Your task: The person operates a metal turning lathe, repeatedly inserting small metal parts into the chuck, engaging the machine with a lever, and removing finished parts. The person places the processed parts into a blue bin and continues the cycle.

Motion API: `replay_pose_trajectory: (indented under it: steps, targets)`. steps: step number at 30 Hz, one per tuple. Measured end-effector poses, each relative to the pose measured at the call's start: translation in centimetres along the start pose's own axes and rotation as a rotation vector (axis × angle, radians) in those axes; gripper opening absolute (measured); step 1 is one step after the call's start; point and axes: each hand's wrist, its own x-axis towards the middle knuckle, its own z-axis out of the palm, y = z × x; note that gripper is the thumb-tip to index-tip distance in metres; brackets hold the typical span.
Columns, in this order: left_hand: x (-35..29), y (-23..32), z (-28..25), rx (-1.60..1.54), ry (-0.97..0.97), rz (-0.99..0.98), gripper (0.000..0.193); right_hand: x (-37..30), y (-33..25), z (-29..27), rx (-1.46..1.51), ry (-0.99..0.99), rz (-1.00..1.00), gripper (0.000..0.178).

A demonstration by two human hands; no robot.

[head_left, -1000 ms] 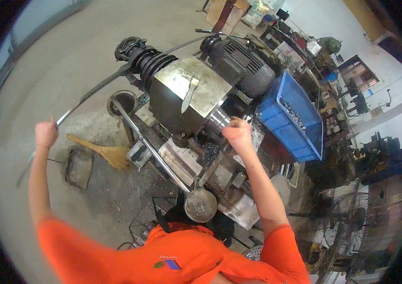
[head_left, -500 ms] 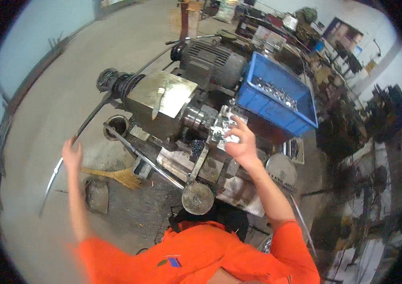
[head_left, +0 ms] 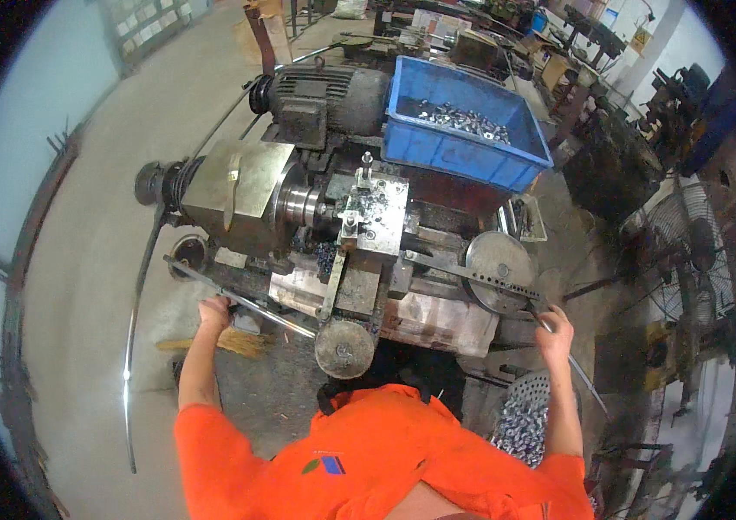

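My right hand is closed round the handle of a lever, a flat bar with a row of holes crossing a round metal wheel on the lathe's right side. On the left, my left hand is curled just below a slanting steel rod; what its fingers hold, if anything, is hidden. Between the hands stands the lathe, with a bright chuck facing a metal tool block that carries upright bolts. A smaller round handwheel sits at the front, near my body.
Behind the block, a blue crate holds many small metal parts. A brush lies on the headstock. More parts fill a perforated container at lower right. A long thin bar extends left, a broom lies below, and a fan stands right.
My right hand has left the tool block and moved right and down onto the lever. My left hand has moved from beside the long bar to near the slanting rod. The view has shifted.
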Motion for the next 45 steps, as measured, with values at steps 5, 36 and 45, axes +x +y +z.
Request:
replay_pose_trajectory:
  steps: [5,36,45]
  targets:
    - [-1.1,-2.3,0.7,-0.506,0.123,-0.063,0.035,-3.8,13.1,-1.2,-0.385,-0.168,0.391,0.052]
    - [0.9,-2.1,-3.7,-1.742,0.379,-0.379,0.040,-19.8,4.3,4.5,0.558,-0.266,0.698,0.016]
    - [0.9,-2.9,-3.7,-1.615,0.253,-0.380,0.049,-19.2,4.4,3.3,0.470,-0.272,0.511,0.014]
